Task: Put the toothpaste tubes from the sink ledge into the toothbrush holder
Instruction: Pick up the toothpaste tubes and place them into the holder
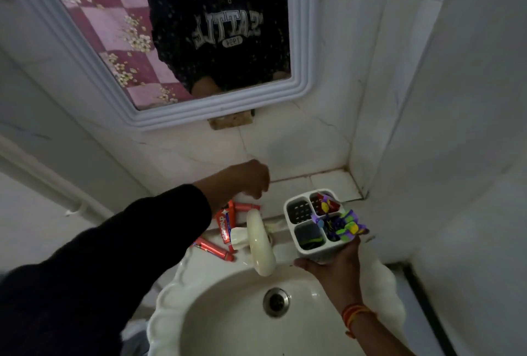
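home bathroom: sink (199,313), mirror (296,42)

Three red toothpaste tubes lie flat on the sink ledge (293,181) left of the tap: one (246,207) farthest back, one (225,226) lengthwise, one (214,249) nearest the basin. White four-compartment toothbrush holder (316,227), upright right of the tap, contains colourful items.

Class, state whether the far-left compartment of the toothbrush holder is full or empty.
Empty: the far-left compartment of the toothbrush holder shows only its bare perforated floor.
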Demonstrator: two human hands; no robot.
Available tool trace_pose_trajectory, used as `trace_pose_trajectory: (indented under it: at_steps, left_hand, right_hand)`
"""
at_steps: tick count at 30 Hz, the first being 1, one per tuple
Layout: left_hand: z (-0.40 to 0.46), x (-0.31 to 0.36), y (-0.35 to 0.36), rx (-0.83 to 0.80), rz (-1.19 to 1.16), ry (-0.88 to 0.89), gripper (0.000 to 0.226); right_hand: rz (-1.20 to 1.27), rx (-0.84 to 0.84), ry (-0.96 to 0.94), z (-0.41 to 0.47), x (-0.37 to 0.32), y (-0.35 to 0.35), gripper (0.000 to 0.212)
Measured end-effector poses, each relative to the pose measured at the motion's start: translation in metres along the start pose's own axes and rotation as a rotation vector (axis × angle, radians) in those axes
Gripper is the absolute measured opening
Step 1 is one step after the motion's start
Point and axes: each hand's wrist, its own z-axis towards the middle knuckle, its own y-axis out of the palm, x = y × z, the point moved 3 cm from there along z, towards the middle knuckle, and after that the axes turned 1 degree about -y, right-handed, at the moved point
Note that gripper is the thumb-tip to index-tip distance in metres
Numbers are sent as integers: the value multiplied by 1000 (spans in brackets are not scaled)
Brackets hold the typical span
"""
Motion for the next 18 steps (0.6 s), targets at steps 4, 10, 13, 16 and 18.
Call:
trace_pose_trajectory:
  at_steps: [4,10,13,16,18]
  left_hand:
    - [12,-22,57,42,66,-56,31]
    - [23,-19,48,253,-234,128,32]
    - [16,0,18,478,-383,291,47]
    - [-11,41,-34,416,-289,495,48]
    - [-25,69,-64,290,-112,489,42]
  right_hand:
    - [-9,5,-3,0,1,-1,129]
    - [-11,-3,-22,0,-2,0,120]
    - [-12,-11,-27,1,-3,-1,120]
    - [1,-24,-20,0,-4,-2,126]
    - [11,-35,-9,-1,-3,-2,127]
